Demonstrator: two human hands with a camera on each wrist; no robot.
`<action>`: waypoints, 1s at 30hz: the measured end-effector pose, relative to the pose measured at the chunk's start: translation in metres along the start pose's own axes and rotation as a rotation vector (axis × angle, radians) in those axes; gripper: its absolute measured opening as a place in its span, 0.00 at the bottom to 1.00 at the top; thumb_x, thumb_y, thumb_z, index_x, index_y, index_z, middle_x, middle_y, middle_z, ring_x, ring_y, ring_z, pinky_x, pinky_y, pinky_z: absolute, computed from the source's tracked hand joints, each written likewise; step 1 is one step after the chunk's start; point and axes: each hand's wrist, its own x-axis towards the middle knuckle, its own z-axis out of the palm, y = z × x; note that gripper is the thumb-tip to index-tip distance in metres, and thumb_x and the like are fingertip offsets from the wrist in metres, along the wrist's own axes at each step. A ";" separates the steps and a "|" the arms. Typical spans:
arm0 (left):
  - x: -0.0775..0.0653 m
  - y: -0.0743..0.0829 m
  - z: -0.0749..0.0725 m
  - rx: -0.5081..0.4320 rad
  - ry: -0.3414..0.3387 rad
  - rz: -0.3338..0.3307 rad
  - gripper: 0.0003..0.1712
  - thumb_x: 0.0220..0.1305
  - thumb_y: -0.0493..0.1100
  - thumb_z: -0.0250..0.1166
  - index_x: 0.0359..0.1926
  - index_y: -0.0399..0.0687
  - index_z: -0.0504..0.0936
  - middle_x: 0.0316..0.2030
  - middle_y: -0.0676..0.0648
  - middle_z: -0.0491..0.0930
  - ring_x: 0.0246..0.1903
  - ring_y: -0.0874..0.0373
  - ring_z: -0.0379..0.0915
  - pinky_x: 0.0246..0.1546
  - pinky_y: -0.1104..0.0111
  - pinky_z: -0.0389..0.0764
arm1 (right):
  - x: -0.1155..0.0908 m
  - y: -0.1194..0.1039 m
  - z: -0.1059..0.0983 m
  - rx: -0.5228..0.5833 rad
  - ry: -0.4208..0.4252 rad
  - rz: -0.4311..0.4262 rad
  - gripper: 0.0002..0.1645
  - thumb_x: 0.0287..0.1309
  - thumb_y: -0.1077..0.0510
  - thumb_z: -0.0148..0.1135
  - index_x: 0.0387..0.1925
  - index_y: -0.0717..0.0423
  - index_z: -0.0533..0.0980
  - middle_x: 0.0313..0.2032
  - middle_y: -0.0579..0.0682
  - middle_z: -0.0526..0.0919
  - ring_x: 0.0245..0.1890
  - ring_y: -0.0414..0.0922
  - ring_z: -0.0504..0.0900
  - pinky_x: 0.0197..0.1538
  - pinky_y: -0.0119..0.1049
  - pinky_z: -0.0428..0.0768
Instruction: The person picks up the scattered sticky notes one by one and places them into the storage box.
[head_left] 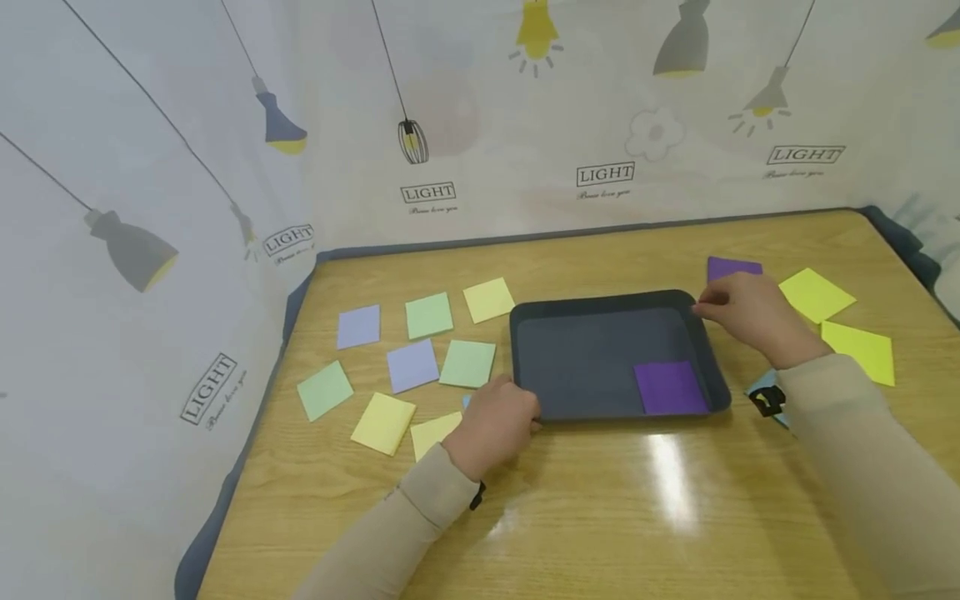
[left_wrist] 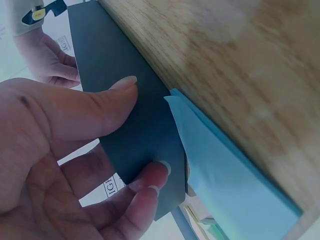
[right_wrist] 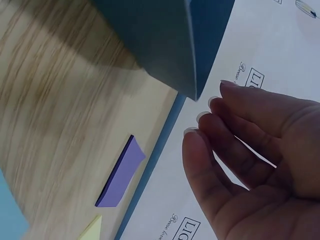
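A dark grey tray (head_left: 600,354) lies on the table with a purple sticky note (head_left: 670,387) in its near right corner. My left hand (head_left: 498,425) grips the tray's near left corner. In the left wrist view the thumb (left_wrist: 112,107) presses the outer wall, and other fingertips curl onto the tray's end. Beside that corner is a blue sticky note (left_wrist: 225,175). My right hand (head_left: 746,312) hovers at the far right corner, its fingers loosely bent. From the right wrist, a gap shows between the thumb (right_wrist: 265,102) and fingertips, with the tray's corner just beyond them.
Left of the tray lie several pale sticky notes, among them green (head_left: 429,316), lilac (head_left: 358,327) and yellow (head_left: 383,423). On the right are bright yellow notes (head_left: 817,294), a purple pad (right_wrist: 121,175) and a partly hidden blue note. A printed curtain (head_left: 517,200) borders the table's back.
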 end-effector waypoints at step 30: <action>0.002 0.001 0.002 0.043 0.019 0.010 0.07 0.53 0.50 0.67 0.21 0.59 0.84 0.18 0.60 0.80 0.21 0.65 0.70 0.39 0.70 0.72 | 0.023 0.060 -0.003 -0.008 0.002 0.158 0.39 0.56 0.36 0.55 0.45 0.71 0.74 0.46 0.73 0.76 0.43 0.64 0.73 0.42 0.61 0.73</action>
